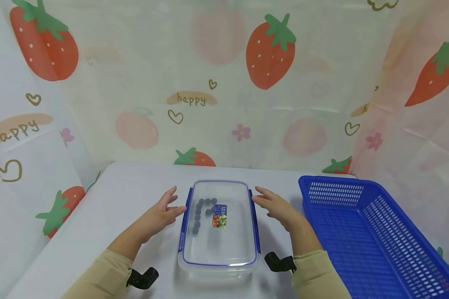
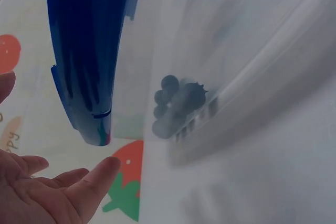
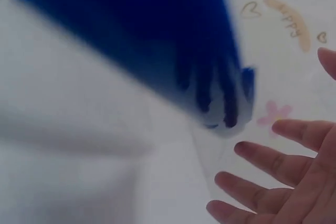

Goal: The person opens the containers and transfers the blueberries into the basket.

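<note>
A clear plastic food box (image 1: 235, 245) with a blue-rimmed lid and a label (image 1: 219, 216) stands on the white table. Through the lid I see several small dark round pieces, like blueberries (image 1: 197, 217), toward its left side; the left wrist view shows them (image 2: 170, 83) too. My left hand (image 1: 157, 218) is beside the box's left blue locking flap (image 2: 86, 51), fingers spread and holding nothing. On the other side, my right hand (image 1: 278, 207) hovers by the right blue flap (image 3: 184, 30), its fingers (image 3: 273, 163) extended and apart. The lid lies on the box.
A blue perforated plastic basket (image 1: 353, 232) stands at the right of the table, close to my right forearm. A cloth printed with strawberries (image 1: 271, 54) hangs behind and along both sides. Both wrists carry a black camera mount (image 1: 144, 278).
</note>
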Tool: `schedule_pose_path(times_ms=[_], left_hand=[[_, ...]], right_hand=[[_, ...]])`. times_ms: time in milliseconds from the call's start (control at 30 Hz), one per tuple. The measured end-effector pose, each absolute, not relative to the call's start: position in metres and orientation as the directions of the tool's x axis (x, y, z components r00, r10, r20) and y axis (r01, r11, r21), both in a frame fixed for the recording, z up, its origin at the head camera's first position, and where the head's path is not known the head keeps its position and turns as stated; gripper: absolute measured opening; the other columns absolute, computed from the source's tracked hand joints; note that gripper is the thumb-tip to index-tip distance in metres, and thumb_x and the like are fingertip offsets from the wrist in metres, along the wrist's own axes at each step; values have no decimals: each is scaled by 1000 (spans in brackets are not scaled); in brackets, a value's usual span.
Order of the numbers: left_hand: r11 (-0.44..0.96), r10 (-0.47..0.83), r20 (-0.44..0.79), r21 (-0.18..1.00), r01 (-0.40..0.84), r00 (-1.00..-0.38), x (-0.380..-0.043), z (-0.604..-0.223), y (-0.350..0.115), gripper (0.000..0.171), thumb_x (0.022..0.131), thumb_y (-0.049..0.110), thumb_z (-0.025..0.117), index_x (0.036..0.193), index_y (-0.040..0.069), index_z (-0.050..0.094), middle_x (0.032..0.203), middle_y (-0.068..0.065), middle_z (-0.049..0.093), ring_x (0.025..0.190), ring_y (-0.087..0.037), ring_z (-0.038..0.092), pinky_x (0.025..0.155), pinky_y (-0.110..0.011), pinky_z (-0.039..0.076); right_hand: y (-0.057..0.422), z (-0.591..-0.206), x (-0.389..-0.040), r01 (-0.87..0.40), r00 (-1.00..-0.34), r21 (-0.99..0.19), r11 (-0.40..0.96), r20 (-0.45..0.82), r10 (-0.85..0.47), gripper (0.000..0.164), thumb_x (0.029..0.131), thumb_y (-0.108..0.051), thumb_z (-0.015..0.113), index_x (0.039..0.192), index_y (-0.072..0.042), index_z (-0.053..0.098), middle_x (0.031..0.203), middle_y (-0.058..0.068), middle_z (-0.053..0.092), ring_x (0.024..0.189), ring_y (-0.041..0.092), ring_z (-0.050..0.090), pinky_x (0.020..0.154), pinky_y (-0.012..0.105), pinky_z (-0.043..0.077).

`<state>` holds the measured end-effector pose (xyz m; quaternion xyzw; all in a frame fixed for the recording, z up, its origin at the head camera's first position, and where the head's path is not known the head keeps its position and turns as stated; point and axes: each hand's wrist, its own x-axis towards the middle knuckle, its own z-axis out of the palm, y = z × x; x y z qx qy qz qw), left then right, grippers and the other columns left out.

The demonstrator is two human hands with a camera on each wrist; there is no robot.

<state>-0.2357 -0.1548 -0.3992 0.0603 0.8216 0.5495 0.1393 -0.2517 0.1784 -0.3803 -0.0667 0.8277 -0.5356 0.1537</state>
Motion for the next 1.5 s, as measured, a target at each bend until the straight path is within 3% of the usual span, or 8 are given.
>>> schedule_pose_path(times_ms=[267,533,733,1033,1200,1500], left_hand=[[366,245,-180,927,-81,-953,-233,-408,-151,86,86,38,61,148,21,4,151,-16,13,129,-37,34,95,-43,39],[344,234,-193,933,-104,-953,-230,-418,-148,87,83,38,65,148,20,10,150,-13,18,124,-32,43,91,-39,44],[311,233,-178,945,-100,-956,-230,-423,-147,85,83,34,66,147,13,15,147,-15,26,123,-32,44,88,-37,46],[275,201,-162,956,-103,-966,-229,-427,-145,68,83,30,66,139,7,37,124,-13,52,103,-23,57,81,-37,50],[238,174,-170,963,-126,-970,-228,-428,-144,61,84,29,66,137,8,43,110,-11,57,92,-19,60,80,-38,51],[185,111,-217,963,-194,-970,-227,-433,-140,57,84,30,65,136,15,46,106,-9,60,88,-19,62,74,-36,53]], right_hand=[[179,-408,-247,74,-947,-941,331,-171,-273,62,92,-36,53,143,-11,30,137,21,39,125,39,37,99,56,29],[178,-426,-245,44,-963,-963,264,-112,-245,59,91,-31,56,141,-10,35,131,20,45,120,34,44,96,54,35],[177,-433,-243,47,-968,-979,199,-94,-233,58,90,-24,59,140,-7,36,122,18,50,106,23,52,92,45,41],[174,-441,-243,61,-978,-998,18,-63,-198,53,90,-13,58,138,-4,38,111,13,53,90,16,55,78,30,46],[173,-441,-244,70,-981,-998,10,-70,-183,53,89,-12,59,138,-5,39,111,13,53,87,16,56,75,30,47],[171,-437,-242,113,-982,-993,-26,-108,-156,52,87,-6,60,136,-3,41,103,11,54,80,15,57,73,29,50]])
